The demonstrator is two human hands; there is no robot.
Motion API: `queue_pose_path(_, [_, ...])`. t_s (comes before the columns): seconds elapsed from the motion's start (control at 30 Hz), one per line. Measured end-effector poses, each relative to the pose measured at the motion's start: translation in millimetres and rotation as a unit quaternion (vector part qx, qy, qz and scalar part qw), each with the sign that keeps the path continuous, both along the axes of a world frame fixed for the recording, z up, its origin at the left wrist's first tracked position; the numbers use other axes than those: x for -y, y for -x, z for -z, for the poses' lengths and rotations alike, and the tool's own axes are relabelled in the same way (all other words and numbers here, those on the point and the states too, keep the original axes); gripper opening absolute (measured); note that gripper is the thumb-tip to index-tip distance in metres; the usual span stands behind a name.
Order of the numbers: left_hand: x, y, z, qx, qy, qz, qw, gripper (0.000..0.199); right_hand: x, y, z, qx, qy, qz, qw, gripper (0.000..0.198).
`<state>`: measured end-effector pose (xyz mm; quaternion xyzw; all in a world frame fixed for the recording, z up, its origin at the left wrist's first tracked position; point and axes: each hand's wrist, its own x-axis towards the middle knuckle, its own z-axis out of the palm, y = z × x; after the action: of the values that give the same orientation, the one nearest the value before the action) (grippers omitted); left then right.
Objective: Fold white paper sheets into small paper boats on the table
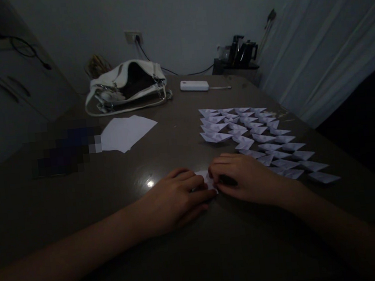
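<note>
A small folded piece of white paper [208, 179] lies on the table between my two hands, partly covered by them. My left hand [180, 197] rests over its left side, with fingers bent and pressing on the paper. My right hand [241, 175] pinches the paper's right edge between thumb and fingers. Just right of that hand stand several white folded paper boats [264, 138] in close rows. A stack of loose white paper sheets [126, 131] lies farther off to the left.
The dark table [173, 258] is dimly lit. At its back are a white handbag [127, 82] and a white power bank [194, 85] with a short strap or cable. A blurred-out dark object [64, 149] is at left. Black kettles [248, 52] stand beyond the far right corner.
</note>
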<state>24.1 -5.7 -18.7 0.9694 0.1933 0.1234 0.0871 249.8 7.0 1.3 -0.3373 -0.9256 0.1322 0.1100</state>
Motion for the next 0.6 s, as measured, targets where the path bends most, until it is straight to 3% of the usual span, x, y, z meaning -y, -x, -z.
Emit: queue_pose_path(0.6, [-0.5,-1.1,-4.8,0.000,0.025,-0.001,1.000,0.021,5.9,-4.8,-9.0,0.018,0.021,0.004,1.000,0.014])
